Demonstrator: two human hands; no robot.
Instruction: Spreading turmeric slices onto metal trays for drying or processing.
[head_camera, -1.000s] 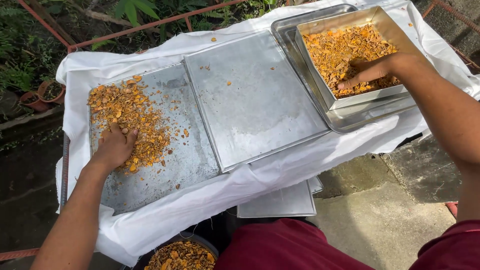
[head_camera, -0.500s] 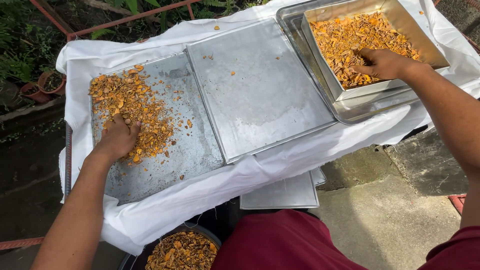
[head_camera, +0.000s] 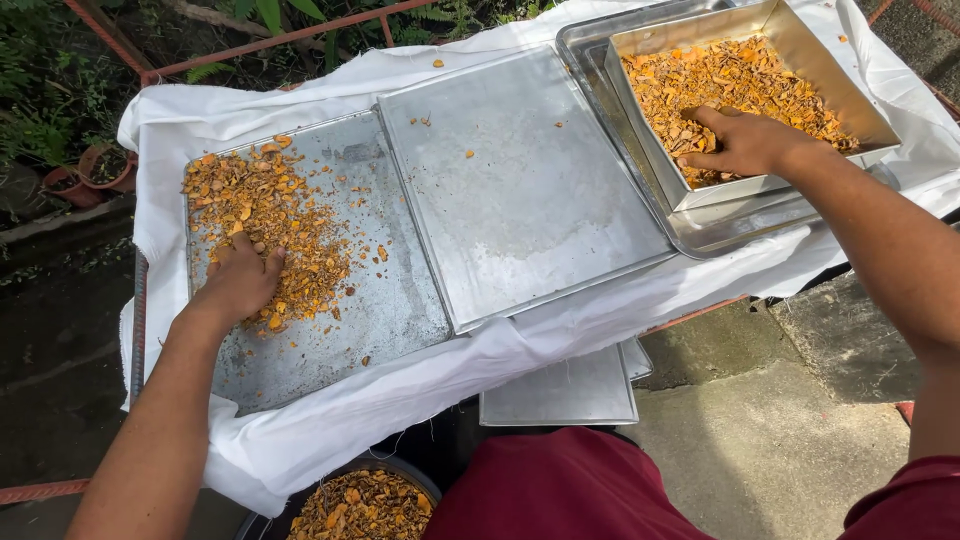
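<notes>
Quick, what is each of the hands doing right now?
Left hand: open, palm down on the orange-brown chips on the flat metal tray.
Right hand: fingers curled into the chips in the deep pan; grip cannot be told.

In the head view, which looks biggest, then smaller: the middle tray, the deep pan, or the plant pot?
1. Middle tray, the biggest.
2. Deep pan, smaller, though it sits farther away, which may shrink it.
3. Plant pot, smallest, partly hidden by the white cloth.
</notes>
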